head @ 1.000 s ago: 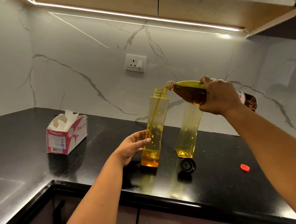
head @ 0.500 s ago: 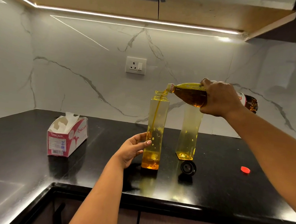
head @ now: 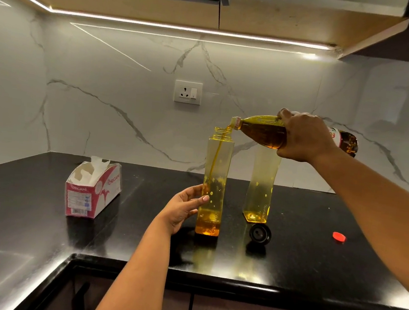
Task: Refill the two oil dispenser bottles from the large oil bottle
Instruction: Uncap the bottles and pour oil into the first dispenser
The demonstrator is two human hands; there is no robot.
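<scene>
Kept pouring from the large oil bottle (head: 263, 133), tipped about the same but drifted a touch lower in view along with the right hand (head: 303, 137). Added a bit more oil to the near dispenser bottle (head: 214, 181), level at the bottom crept up slightly over the last second. Shifted the left hand (head: 184, 207) barely, thumb resting a hair higher on the bottle's side.

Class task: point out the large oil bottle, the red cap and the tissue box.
large oil bottle (head: 258, 132), head view, amber shoulder.
red cap (head: 339, 236), head view, its top.
tissue box (head: 93, 193), head view, front corner.
</scene>
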